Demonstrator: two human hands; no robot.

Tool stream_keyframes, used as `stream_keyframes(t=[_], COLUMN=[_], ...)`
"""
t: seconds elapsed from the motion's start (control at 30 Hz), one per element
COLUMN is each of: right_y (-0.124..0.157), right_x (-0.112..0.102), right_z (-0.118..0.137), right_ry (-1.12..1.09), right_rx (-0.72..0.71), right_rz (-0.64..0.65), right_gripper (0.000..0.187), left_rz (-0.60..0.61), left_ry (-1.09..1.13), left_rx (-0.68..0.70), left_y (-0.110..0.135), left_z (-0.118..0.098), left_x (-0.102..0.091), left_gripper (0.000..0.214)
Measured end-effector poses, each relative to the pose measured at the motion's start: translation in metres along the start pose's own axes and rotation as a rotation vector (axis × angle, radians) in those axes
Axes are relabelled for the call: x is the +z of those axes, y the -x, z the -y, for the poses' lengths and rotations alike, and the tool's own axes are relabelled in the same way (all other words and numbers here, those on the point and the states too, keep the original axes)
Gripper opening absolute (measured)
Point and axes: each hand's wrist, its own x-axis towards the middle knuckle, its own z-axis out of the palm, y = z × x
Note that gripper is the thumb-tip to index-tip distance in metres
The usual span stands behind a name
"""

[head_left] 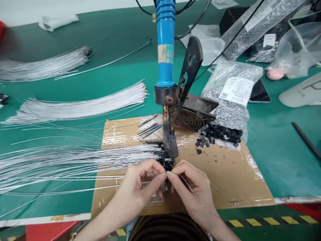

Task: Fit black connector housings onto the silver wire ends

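Note:
My left hand [143,185] is pinched, thumb against forefinger, on something too small to make out. Its fingertips meet those of my right hand [192,187] below the iron tip. Between the right thumb and forefinger is a thin wire [190,188], trailing back over that hand. Just above the fingertips, black pieces [167,163] sit at the ends of many white wires [125,154] that run off to the left. A blue-handled soldering iron [166,40] is clamped upright in a black metal bracket [189,67], its tip pointing down close to those pieces.
Cardboard [240,190] covers part of the green table [120,30]. A dark round-grilled fan [194,117] stands behind the iron. Loose black pieces [220,134] spill by a clear bag [233,77]. Further wire bundles [85,103] lie left, metal tips [149,129] beside the iron, a phone [260,92] right.

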Motion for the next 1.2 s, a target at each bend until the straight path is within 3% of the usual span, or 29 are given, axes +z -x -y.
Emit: stream_keyframes(t=[0.2, 0.43, 0.67, 0.8, 0.93, 1.07, 1.2], right_y=[-0.002, -0.001, 0.0, -0.001, -0.004, -0.005, -0.002], right_x=[-0.003, -0.004, -0.005, -0.004, -0.011, -0.014, -0.004], right_z=[0.004, 0.005, 0.007, 0.006, 0.003, 0.001, 0.003], right_ry=[0.012, 0.032, 0.047, -0.021, -0.363, -0.65, -0.416], right_rx=[-0.023, -0.024, -0.058, -0.037, 0.061, 0.141, 0.129], right_rz=[-0.021, -0.007, 0.035, -0.057, -0.275, -0.154, -0.164], right_gripper=[0.03, 0.029, 0.027, 0.029, 0.031, 0.057, 0.041], left_rz=[-0.025, 0.009, -0.035, -0.108, -0.252, -0.343, -0.354], left_ry=[-0.064, 0.029, -0.024, -0.058, -0.06, -0.049, -0.077], left_rx=[0.017, -0.056, -0.015, -0.028, -0.031, -0.061, -0.05], left_y=[0.004, 0.0, -0.001, 0.001, 0.003, 0.004, 0.006], left_z=[-0.002, 0.001, 0.002, 0.003, -0.003, -0.009, -0.008], left_x=[0.0, -0.004, 0.0, 0.002, 0.004, 0.008, 0.01], left_gripper=[0.025, 0.027, 0.025, 0.026, 0.024, 0.02, 0.021])
